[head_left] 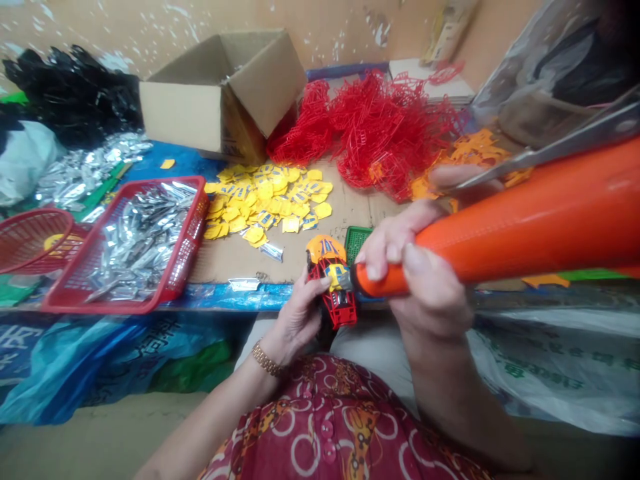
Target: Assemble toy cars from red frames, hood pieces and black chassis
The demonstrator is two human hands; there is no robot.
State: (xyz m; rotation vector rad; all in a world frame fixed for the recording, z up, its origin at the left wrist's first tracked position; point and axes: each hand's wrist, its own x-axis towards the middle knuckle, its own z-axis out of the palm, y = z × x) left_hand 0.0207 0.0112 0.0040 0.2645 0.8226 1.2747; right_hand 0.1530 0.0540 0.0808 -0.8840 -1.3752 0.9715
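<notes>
The left hand [297, 313] is closed around a toy car [330, 283], a red plastic frame with an orange and yellow shell. The car sits in the curled fingers at the front edge of the desk [235, 260], above the person's lap. The right hand [415, 267] grips the thick orange handle [500, 227] of a tool, and its narrow metal tip [345, 277] touches the yellow part of the car. A long steel blade [550, 143] runs just above the right hand's fingers. Farther along the desk lie a heap of yellow plastic pieces [265, 200], a tangle of red plastic sprues [380, 133] and a cardboard box [190, 113]. A red basket [196, 213] holds silver foil packets [140, 243].
</notes>
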